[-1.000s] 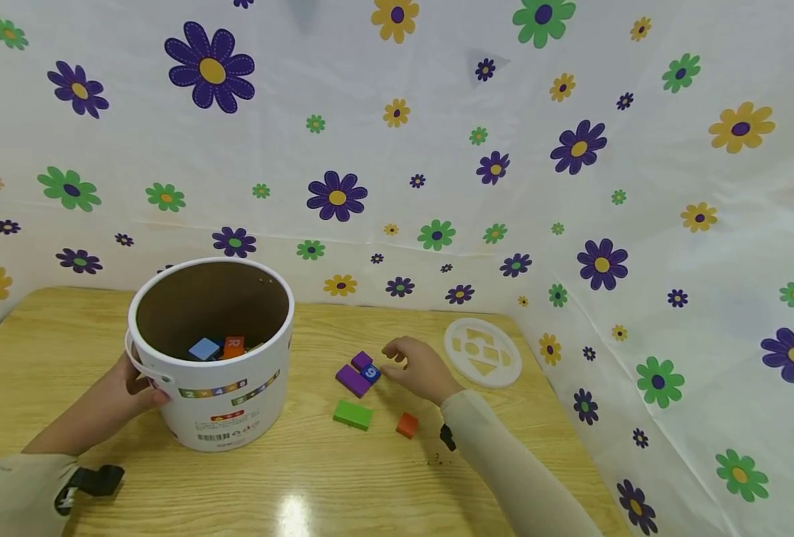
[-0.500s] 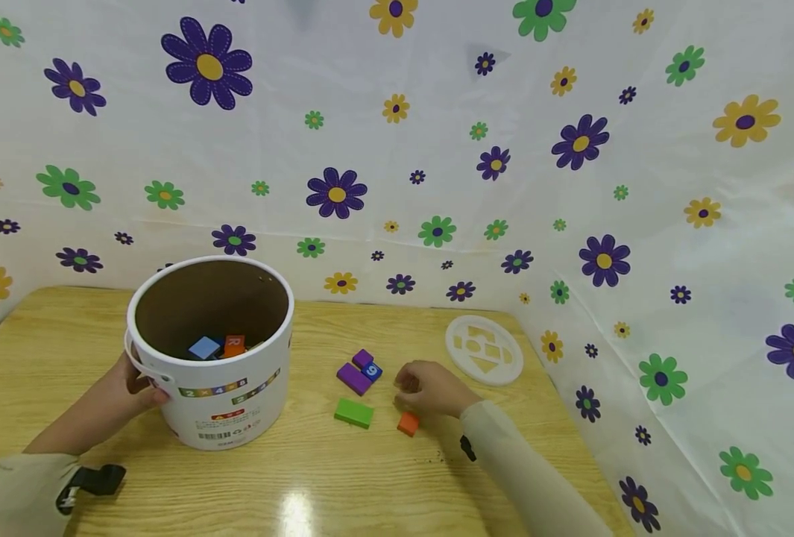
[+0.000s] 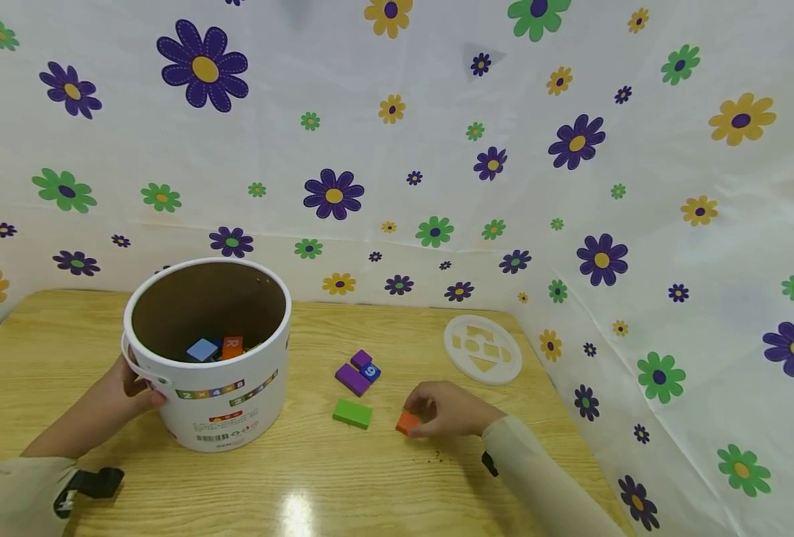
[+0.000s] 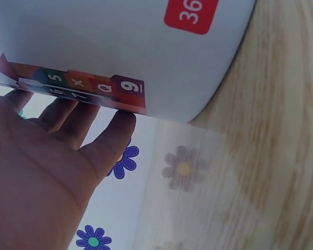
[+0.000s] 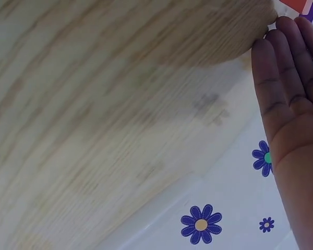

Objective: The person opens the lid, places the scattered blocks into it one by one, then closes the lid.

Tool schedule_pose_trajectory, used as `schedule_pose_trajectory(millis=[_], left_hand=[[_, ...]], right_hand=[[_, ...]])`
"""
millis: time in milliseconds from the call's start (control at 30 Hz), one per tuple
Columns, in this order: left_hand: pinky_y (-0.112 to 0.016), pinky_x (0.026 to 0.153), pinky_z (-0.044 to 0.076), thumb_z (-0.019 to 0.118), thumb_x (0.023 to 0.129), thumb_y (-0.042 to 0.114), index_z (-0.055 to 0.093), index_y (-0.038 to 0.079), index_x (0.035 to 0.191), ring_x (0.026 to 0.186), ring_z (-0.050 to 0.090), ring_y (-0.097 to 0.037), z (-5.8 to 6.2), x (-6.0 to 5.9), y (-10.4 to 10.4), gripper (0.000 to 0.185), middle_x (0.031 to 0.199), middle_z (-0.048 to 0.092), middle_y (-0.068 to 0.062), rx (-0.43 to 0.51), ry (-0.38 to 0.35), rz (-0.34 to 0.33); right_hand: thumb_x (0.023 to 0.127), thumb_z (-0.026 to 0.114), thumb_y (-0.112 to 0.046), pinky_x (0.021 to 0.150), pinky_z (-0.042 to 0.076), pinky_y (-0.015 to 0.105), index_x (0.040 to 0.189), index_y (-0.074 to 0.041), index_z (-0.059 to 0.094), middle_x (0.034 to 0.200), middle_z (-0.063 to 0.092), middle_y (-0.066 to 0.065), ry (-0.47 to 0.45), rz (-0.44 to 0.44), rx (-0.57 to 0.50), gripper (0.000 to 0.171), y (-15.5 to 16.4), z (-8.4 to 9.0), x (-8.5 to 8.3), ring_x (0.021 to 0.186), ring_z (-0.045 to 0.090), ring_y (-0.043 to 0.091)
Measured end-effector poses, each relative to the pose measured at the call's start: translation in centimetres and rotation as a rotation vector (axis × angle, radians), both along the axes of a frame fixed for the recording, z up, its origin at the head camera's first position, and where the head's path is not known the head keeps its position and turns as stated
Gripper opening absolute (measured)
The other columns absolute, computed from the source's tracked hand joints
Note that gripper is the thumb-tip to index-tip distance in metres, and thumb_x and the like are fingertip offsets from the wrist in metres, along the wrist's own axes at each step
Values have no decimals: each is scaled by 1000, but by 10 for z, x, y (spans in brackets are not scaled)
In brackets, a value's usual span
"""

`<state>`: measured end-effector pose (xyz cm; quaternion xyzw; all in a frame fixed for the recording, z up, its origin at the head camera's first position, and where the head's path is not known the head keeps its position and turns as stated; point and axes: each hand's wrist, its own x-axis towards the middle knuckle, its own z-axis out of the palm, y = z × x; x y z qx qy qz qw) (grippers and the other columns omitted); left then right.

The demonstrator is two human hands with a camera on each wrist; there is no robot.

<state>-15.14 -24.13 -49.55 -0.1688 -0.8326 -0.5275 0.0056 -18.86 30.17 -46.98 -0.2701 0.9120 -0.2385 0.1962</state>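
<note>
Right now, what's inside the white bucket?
Inside the white bucket, a light blue block and an orange block show; the near wall hides the rest.

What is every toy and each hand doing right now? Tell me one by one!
Bucket: upright, lid off, a few blocks inside.
Lid: flat on the table, apart from the bucket.
Orange block: on the table, right hand's fingers on it.
Green block: lying flat, untouched.
Purple blocks: lying together with a blue one, untouched.
Left hand: rests against the bucket's side.
Right hand: pinches the orange block.
</note>
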Motion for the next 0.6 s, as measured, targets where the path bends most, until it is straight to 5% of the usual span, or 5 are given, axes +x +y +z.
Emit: schedule_pose_trajectory(millis=[167, 367, 600], left_hand=[[-9, 91, 42, 57, 104, 46, -1, 36, 164, 124, 35, 4, 1, 0, -2, 83, 160, 26, -17, -29, -45, -19], [-8, 91, 42, 58, 104, 45, 3, 33, 164, 125, 35, 6, 0, 2, -2, 82, 158, 28, -17, -26, -31, -14], [-20, 95, 49, 56, 104, 48, -4, 37, 164, 138, 34, -50, 2, 1, -1, 85, 162, 22, -21, -42, -69, -10]], right_hand=[[87, 84, -36, 90, 55, 28, 110, -23, 71, 104, 67, -16, 51, 32, 28, 30, -1, -3, 0, 95, 61, 3], [94, 77, -22, 84, 55, 25, 118, -16, 75, 104, 66, -12, 142, 52, 25, 24, -6, -6, -2, 92, 60, 4], [94, 76, -16, 85, 58, 30, 126, -6, 70, 108, 68, -3, 150, -59, 21, 34, -6, -10, -6, 96, 64, 12]])
